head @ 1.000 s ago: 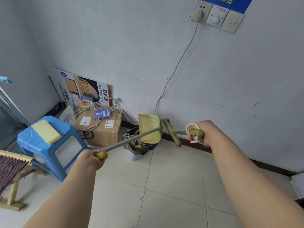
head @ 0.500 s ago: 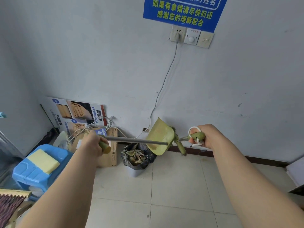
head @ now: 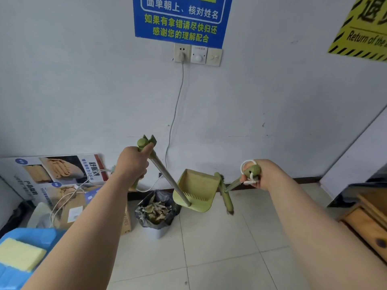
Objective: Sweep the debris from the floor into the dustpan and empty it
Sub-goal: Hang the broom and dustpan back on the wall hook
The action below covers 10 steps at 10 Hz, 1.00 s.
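My left hand point(head: 131, 164) grips the top of the long metal handle of a green dustpan point(head: 196, 190). The pan hangs near the floor, just right of a small bin point(head: 157, 215) lined with a black bag and filled with dry leaves. No debris shows in the pan. My right hand point(head: 258, 174) holds the green end of a broom handle with a white loop. The broom head point(head: 226, 198) hangs just right of the dustpan, close to the wall's base.
A cardboard box point(head: 125, 218) and a leaning poster point(head: 56, 170) stand left of the bin. A blue stool point(head: 31, 239) with a yellow sponge is at the lower left. A wooden cabinet point(head: 368, 218) stands at the right. A cable point(head: 176, 114) runs down from the wall socket.
My left hand rose and swung the dustpan handle from level to steeply upright. The pan dropped and tipped back beside the bin. The view tilted up toward the wall.
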### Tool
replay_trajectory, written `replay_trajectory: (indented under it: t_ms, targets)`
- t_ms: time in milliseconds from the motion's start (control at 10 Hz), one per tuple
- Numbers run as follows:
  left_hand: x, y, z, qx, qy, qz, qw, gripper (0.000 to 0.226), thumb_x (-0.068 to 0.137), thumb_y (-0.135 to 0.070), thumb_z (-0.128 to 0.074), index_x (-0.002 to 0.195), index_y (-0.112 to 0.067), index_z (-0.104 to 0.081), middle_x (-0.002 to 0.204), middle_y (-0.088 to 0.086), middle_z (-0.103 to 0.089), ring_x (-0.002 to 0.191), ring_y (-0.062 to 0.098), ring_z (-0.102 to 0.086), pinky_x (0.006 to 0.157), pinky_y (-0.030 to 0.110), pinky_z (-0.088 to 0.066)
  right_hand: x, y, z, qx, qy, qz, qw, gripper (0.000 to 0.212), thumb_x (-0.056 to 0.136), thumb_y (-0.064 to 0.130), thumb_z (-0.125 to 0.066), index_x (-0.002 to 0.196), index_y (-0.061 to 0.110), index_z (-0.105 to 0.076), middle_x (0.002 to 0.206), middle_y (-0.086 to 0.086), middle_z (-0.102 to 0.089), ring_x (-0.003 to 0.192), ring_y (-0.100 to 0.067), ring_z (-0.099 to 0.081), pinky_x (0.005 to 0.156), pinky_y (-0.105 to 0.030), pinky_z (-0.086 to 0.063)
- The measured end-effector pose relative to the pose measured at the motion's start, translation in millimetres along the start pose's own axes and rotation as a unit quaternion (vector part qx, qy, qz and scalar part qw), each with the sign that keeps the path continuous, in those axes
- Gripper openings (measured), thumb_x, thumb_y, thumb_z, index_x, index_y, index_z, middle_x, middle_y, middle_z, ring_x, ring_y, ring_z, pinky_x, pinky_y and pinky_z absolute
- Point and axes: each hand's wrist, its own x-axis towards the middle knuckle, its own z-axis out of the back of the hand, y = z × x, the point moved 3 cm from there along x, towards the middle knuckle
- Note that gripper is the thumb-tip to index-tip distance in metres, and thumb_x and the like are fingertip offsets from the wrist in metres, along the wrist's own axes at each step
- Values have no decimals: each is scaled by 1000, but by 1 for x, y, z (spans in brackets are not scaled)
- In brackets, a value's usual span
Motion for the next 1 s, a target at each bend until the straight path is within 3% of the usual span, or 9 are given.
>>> replay_trajectory:
  t_ms: [200,300,400,500,700,800,900,1000]
  targets:
    - [8,-39,-39,168,78,-128,974,43,94,-46,-58,74,-7,-61,57,4,-54,39,16,-45,38,23,-39,13,-11,45,96,-44,7,994,27,99,17,-41,75,7,-49,68,-11,-58,44,-20,-58,32,-20,-46]
    - [13,-53,-78,220,114,-173,953,39,89,-47,-62,71,-13,-60,58,2,-60,39,13,-47,42,24,-39,14,-6,65,147,-28,-20,989,29,96,3,-41,68,2,-50,41,-12,-56,28,-18,-54,33,-19,-45]
    - [21,-57,-125,269,142,-213,928,30,87,-48,-65,80,-18,-64,67,1,-66,49,14,-54,51,29,-43,22,6,84,192,-7,-3,981,29,95,4,-40,70,-1,-52,40,-11,-55,29,-19,-54,30,-15,-40]
    - [32,-60,-178,360,142,-281,878,30,88,-53,-60,89,-23,-67,78,-3,-68,72,17,-62,66,33,-50,39,24,109,200,26,-4,979,24,94,8,-41,79,-2,-57,54,-10,-54,33,-18,-54,27,-10,-34]
    - [58,-81,-282,421,170,-366,812,30,90,-62,-51,99,-37,-65,76,-15,-65,87,20,-51,73,25,-40,80,64,161,163,72,-9,984,16,89,14,-47,79,10,-59,53,-8,-53,35,-9,-49,30,-11,-37]
    - [67,-100,-333,428,165,-400,794,25,91,-58,-51,96,-37,-65,71,-14,-63,79,17,-48,79,25,-31,103,83,185,137,71,7,988,21,90,28,-50,79,13,-60,57,-6,-52,35,-7,-46,31,-11,-35]
    - [78,-114,-381,455,186,-416,765,29,91,-55,-51,92,-31,-66,73,-9,-69,71,12,-58,104,29,-22,126,103,207,115,70,25,991,31,89,38,-51,74,14,-63,56,-7,-52,33,-7,-44,30,-11,-31]
    - [91,-120,-420,476,203,-423,744,30,91,-56,-50,95,-30,-66,77,-9,-70,77,11,-62,107,30,-17,148,120,223,102,89,30,990,37,86,46,-54,66,17,-65,56,-6,-53,32,-6,-41,30,-10,-28]
